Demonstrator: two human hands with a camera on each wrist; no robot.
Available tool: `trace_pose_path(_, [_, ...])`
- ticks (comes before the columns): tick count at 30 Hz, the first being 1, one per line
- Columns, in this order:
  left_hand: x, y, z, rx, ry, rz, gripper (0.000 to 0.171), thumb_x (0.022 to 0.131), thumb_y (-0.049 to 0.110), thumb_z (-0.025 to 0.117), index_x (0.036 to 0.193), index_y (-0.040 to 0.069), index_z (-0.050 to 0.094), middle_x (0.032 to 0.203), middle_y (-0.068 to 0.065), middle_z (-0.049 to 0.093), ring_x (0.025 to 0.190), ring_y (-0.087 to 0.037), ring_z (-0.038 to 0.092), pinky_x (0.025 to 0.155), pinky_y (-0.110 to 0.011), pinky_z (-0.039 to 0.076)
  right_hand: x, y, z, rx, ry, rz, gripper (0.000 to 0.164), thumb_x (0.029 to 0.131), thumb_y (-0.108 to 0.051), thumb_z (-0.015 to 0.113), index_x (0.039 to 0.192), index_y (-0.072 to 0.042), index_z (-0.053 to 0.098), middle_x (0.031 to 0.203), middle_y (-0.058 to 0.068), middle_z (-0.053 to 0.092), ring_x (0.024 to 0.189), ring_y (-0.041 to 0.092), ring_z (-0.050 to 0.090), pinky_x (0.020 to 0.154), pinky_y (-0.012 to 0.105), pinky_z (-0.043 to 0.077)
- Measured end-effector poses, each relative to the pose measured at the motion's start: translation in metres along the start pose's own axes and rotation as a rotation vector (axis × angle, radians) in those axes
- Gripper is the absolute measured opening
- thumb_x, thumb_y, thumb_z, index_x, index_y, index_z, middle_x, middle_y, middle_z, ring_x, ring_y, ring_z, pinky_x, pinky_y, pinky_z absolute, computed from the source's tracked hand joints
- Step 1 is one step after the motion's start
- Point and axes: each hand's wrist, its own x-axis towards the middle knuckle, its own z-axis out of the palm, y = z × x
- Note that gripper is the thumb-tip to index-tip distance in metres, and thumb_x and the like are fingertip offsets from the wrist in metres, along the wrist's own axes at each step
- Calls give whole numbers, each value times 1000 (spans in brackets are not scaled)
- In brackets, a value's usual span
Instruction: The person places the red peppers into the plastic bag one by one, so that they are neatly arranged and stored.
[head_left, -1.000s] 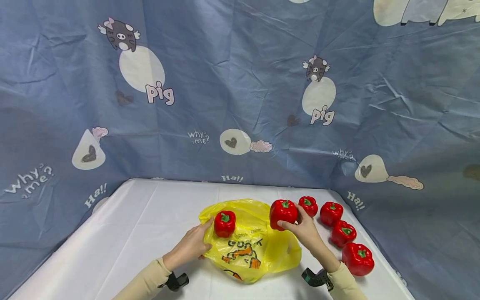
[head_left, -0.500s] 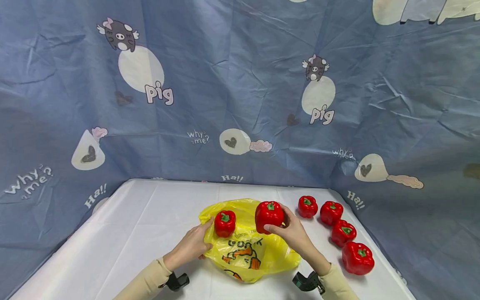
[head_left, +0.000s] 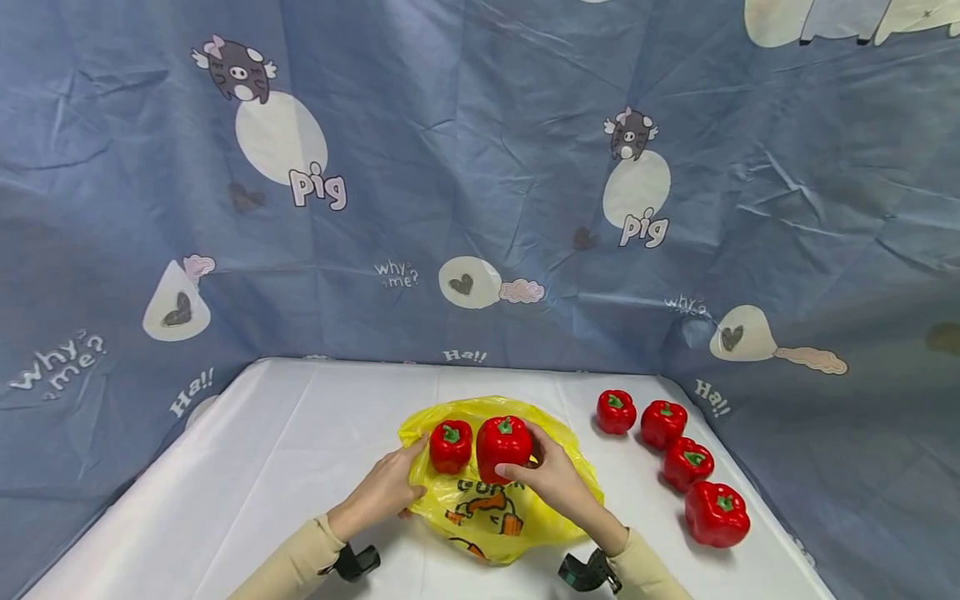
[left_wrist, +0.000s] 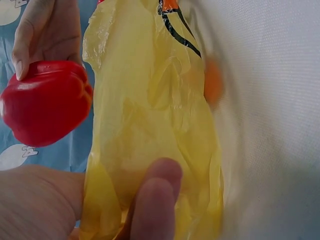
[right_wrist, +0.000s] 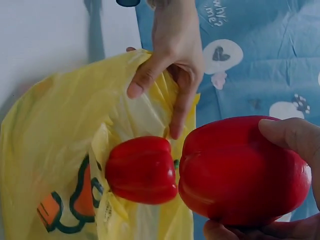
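A yellow plastic bag (head_left: 528, 533) with an orange and black print lies spread on the table, its mouth wide. At its left edge, my left hand (head_left: 384, 485) grips the plastic, fingers and thumb on either side of it. One red bell pepper (head_left: 450, 447) sits inside the mouth, close by the left fingertips. My right hand (head_left: 561, 483) holds a larger red bell pepper (head_left: 501, 446), green stem up, over the bag to the right of the first. The right wrist view shows the thumb and fingers around this held pepper (right_wrist: 240, 170).
Several more red bell peppers (head_left: 687, 464) stand in a curved row along the right side of the white table (head_left: 247, 467). A blue printed curtain (head_left: 480, 192) hangs close behind the table and along its sides.
My right hand has carried its bell pepper leftward and a little nearer, from the bag's right side to next to the first pepper. My left hand stays on the bag's edge.
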Motion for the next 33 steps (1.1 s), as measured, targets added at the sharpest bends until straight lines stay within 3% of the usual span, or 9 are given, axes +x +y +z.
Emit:
trace_pose_path(18, [2, 0, -2, 8, 0, -18, 82, 77, -8, 67, 149, -3, 28, 145, -32, 39, 39, -11, 50, 37, -24, 46, 5, 17, 26, -18, -87, 16, 85, 79, -31, 77, 147, -3, 34, 136, 17, 54, 118, 29, 59, 92, 37, 55])
trace_pose_path(25, [1, -2, -1, 14, -11, -12, 81, 77, -9, 67, 149, -5, 29, 140, -35, 43, 37, -11, 48, 36, -25, 45, 7, 25, 42, -76, -135, 5, 80, 79, -30, 77, 144, -2, 39, 134, 16, 56, 114, 27, 60, 91, 39, 55])
trace_pose_path(33, [2, -2, -1, 11, -6, 8, 79, 77, -10, 65, 148, -6, 30, 138, -34, 45, 37, -11, 49, 36, -24, 45, 10, 27, 49, -70, -144, 22, 83, 79, -29, 79, 145, -3, 37, 136, 14, 56, 116, 27, 59, 93, 41, 54])
